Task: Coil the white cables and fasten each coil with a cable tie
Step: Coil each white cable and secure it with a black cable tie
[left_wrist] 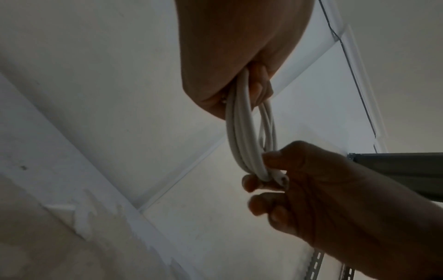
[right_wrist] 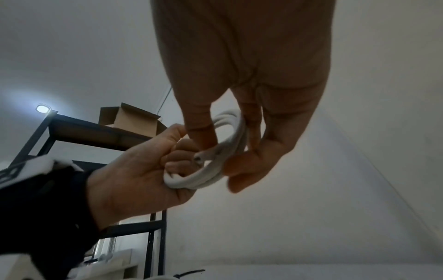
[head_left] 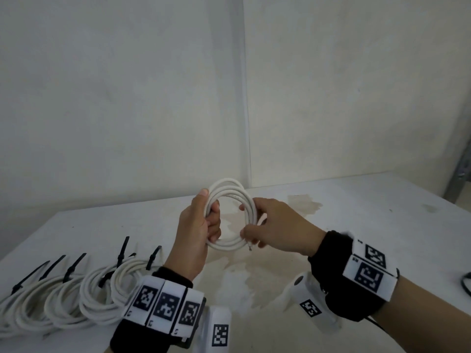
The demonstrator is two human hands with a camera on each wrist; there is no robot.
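Note:
I hold a white cable coil [head_left: 230, 192] upright above the white table [head_left: 369, 220]. My left hand [head_left: 204, 220] grips the coil's left side, thumb on the outside and fingers curled through the ring. My right hand [head_left: 257, 225] pinches the coil's right side, and the cable's cut end [head_left: 250, 247] sticks out just below its fingers. The same coil [left_wrist: 242, 132] hangs between both hands in the left wrist view. In the right wrist view the coil [right_wrist: 215, 170] and its cut end [right_wrist: 199, 158] sit in both hands' fingers.
Several finished white coils [head_left: 63, 299], each fastened with a black cable tie [head_left: 122, 250], lie in a row at the table's left front. A dark cable [head_left: 466, 284] shows at the right edge. A metal shelf [right_wrist: 79, 128] with a cardboard box [right_wrist: 129, 119] stands behind.

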